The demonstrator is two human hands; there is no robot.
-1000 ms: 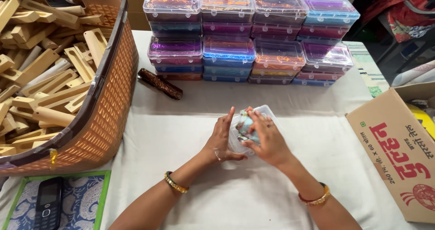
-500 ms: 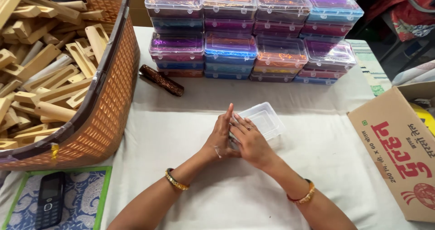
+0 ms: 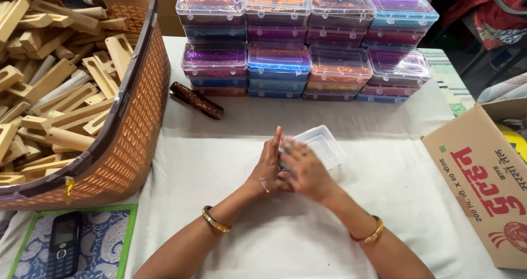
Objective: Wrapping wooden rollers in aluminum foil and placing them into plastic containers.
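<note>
Clear plastic box (image 3: 321, 146) lies on the white cloth of the desk (image 3: 219, 163), just in front of the stacked rows of glitter-filled boxes (image 3: 307, 43), and I take that small box as my landmark. I have both hands at its near-left corner. My left hand (image 3: 269, 166) stands on edge with the fingers straight and together, flat against the box's left side, the palm facing the right hand. My right hand (image 3: 304, 172) lies over the near part of the lid, fingers spread loosely and blurred with motion, so I cannot tell how firmly they press. Neither grip is clenched: both hands are flat and open, touching the box rather than wrapped round it.

I judge the step in hand to be closing or squaring up the lid. The next move, I think, calls for even pressure along the lid's edge while the left hand steadies the side, since the box is light and could skid on the cloth.

Left of the box, a dark brown stick (image 3: 196, 99) lies on the cloth, and beyond it stands the orange basket (image 3: 137, 130) of wooden pieces. Right of the box sits a cardboard carton (image 3: 483, 180). Well to the near left lies a black phone (image 3: 65, 243).
</note>
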